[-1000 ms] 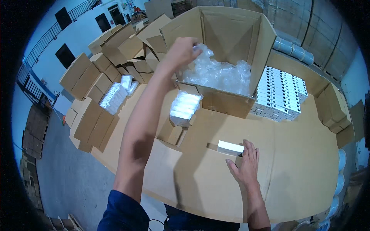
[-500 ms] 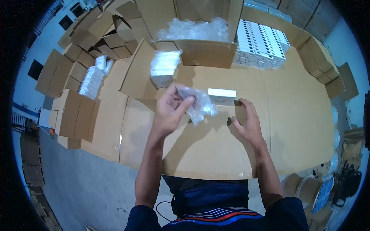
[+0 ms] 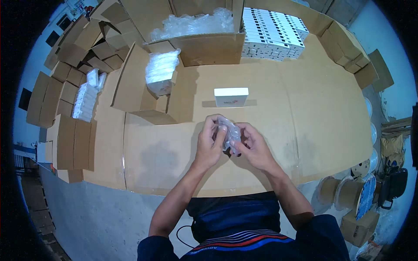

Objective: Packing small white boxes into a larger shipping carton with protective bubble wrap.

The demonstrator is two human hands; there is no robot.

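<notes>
Left hand (image 3: pixel 210 143) and right hand (image 3: pixel 253 147) both pinching crumpled clear plastic bag (image 3: pixel 230 130) above cardboard-covered surface (image 3: pixel 305 113); bag's long axis near-vertical in head view, upper end toward white box (image 3: pixel 231 96).

Both hands meet over the near middle of the cardboard-covered table (image 3: pixel 305 113), the left hand (image 3: pixel 210 143) touching the right hand (image 3: pixel 254 147), with a small plastic bag (image 3: pixel 230 132) pinched between them. At twelve o'clock from the hands, a little apart, a small box (image 3: pixel 231 96) lies on the table. Beyond it stands a large open carton (image 3: pixel 196 41) with plastic bags (image 3: pixel 191 25) inside. At one o'clock, beside that carton, rows of boxes (image 3: pixel 272 32) sit. At ten o'clock, a stack of bagged boxes (image 3: pixel 160 74) rests on folded cartons (image 3: pixel 139 87).
</notes>
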